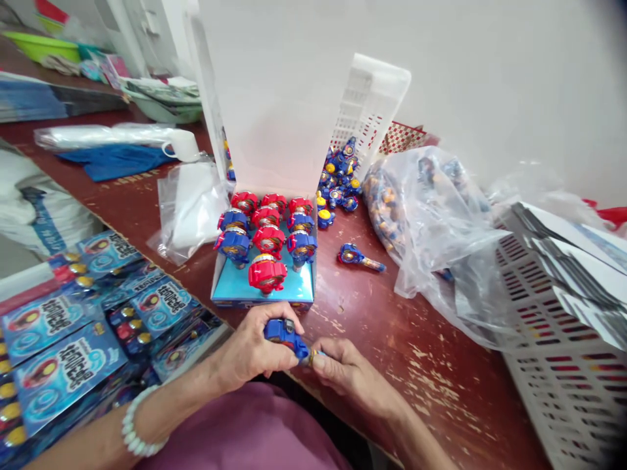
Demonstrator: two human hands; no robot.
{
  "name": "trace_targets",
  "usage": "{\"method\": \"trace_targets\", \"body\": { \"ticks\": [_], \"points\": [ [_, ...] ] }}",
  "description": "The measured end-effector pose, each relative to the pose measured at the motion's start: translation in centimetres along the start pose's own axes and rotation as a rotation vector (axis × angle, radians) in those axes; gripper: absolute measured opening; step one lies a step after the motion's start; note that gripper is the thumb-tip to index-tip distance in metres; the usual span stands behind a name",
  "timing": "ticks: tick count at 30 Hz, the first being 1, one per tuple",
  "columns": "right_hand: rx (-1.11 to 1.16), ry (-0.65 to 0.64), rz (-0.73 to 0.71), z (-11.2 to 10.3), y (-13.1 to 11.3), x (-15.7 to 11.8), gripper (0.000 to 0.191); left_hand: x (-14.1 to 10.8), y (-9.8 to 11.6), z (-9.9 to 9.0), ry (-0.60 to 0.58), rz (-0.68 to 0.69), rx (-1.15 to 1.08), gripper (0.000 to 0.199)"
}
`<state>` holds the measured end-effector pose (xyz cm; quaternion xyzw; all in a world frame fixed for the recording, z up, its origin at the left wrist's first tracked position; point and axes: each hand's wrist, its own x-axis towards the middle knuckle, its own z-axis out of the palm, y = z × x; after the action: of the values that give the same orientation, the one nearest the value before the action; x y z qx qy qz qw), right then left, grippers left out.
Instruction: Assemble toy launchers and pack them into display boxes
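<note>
In the head view my left hand [255, 349] grips the body of a blue toy [281, 331] at the table's front edge. The fingertips of my right hand [343, 369] pinch the narrow end of that same toy. Just beyond them stands an open display box [230, 294] with a light blue tray, holding several red toys [267, 273] and several blue ones in rows. One more blue toy with a stick handle [360, 256] lies on the red-brown table, right of the box.
A pile of blue and yellow toys [340, 176] lies by a white basket [375, 85] behind. Clear bags [441, 215] and a crate [563, 365] with cards stand at right. Packed blue boxes [68, 372] fill the lower left. A white cup [183, 145] is at back left.
</note>
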<state>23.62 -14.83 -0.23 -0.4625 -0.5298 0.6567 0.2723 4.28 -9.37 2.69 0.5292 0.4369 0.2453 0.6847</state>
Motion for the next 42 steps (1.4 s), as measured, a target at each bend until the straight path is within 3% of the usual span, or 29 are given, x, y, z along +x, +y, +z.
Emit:
{"method": "trace_targets", "body": {
  "ticks": [4,10,16,24,28,37,39,42],
  "points": [
    [-0.099,-0.003,-0.036,0.1,-1.0,1.0,0.041,-0.5,0.2,-1.5,0.001,-0.031,-0.048,0.03],
    [-0.344,0.075,-0.177,0.8,-3.2,1.5,0.034,-1.6,-0.1,-4.0,0.088,-0.14,-0.356,0.037],
    [-0.171,0.068,-0.151,2.8,-2.8,3.0,0.04,-2.6,-1.3,-4.8,0.179,0.025,-0.528,0.044],
    [0.0,-0.001,-0.076,5.4,-2.2,5.3,0.051,-3.8,-1.1,-5.5,0.393,0.204,-0.38,0.048],
    [0.035,-0.018,-0.08,6.0,-1.9,5.8,0.052,-4.1,-0.8,-6.3,0.383,0.206,-0.325,0.051],
    [-0.351,0.039,-0.32,6.9,-2.6,5.6,0.027,-3.7,-1.1,-5.5,0.475,0.178,-0.121,0.04],
    [-0.289,0.046,-0.283,7.1,-2.1,5.7,0.029,-3.7,-1.2,-5.4,0.5,0.198,-0.064,0.038],
    [0.009,0.001,-0.194,7.4,-1.2,6.0,0.034,-3.9,-1.2,-5.3,0.554,0.281,0.089,0.033]
  ]
}}
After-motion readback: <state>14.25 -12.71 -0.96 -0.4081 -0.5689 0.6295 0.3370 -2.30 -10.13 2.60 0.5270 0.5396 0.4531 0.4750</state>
